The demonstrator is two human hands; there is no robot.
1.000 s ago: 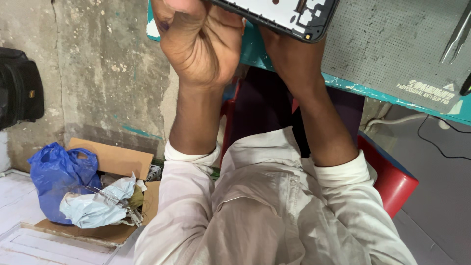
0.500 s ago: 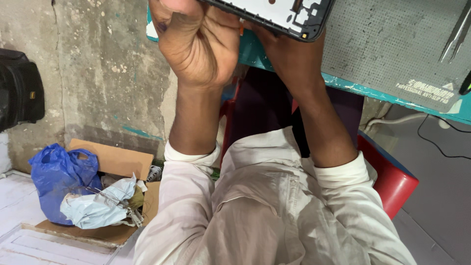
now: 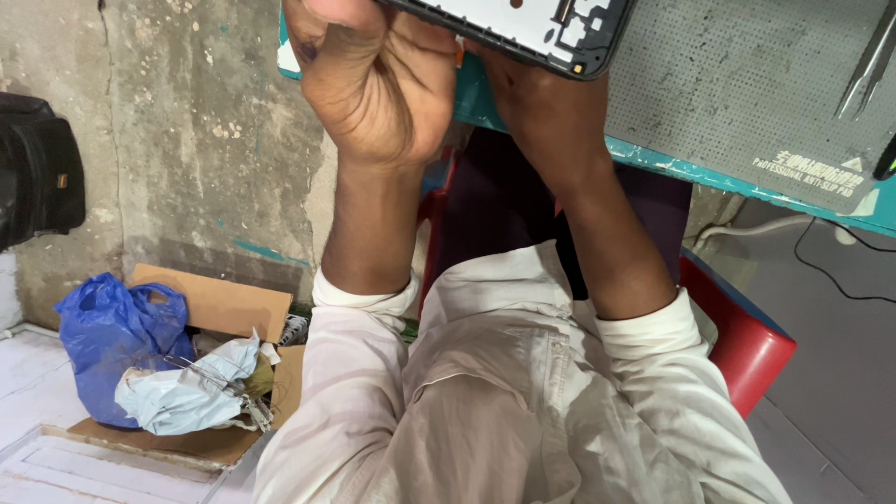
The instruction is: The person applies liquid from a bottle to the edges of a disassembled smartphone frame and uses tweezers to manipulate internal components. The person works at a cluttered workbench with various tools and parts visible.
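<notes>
While the head view tilts down, the left hand (image 3: 373, 89) is curled shut around the near edge of the opened phone frame (image 3: 523, 28), gripping it. The right hand (image 3: 523, 89) sits beneath the frame, its fingers hidden, grip unclear. Grey mat (image 3: 747, 84) lies beyond.

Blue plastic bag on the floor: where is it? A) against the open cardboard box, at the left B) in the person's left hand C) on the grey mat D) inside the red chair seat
A: the blue plastic bag sits at the left edge of the open cardboard box on the floor, by the concrete wall.
</notes>
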